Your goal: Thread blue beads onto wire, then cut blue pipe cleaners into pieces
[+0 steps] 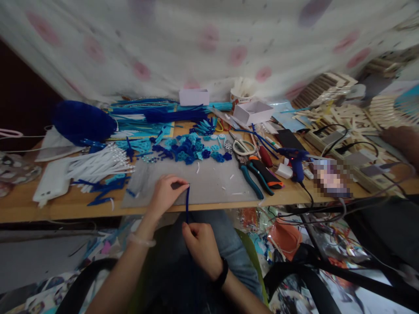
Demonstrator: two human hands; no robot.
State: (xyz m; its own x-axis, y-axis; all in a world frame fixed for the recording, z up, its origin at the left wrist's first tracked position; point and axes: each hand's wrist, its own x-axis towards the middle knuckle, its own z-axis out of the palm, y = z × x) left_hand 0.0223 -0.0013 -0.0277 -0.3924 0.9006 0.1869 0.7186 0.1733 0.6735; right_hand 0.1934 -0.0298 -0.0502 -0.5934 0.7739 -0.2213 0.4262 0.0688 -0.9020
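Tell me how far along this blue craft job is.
Done: a pile of small blue shaped pieces lies behind the grey mat. In hand: the left hand and right hand pinch one dark blue strip by its ends. Left, probably plenty: a bundle of long blue strips lies unused at the back.

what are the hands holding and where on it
A dark blue pipe cleaner: the left hand pinches its top end and the right hand pinches its bottom end.

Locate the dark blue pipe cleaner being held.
Head view, centre: the dark blue pipe cleaner spans the near edge of the table, top pinched by the left hand, bottom by the right hand.
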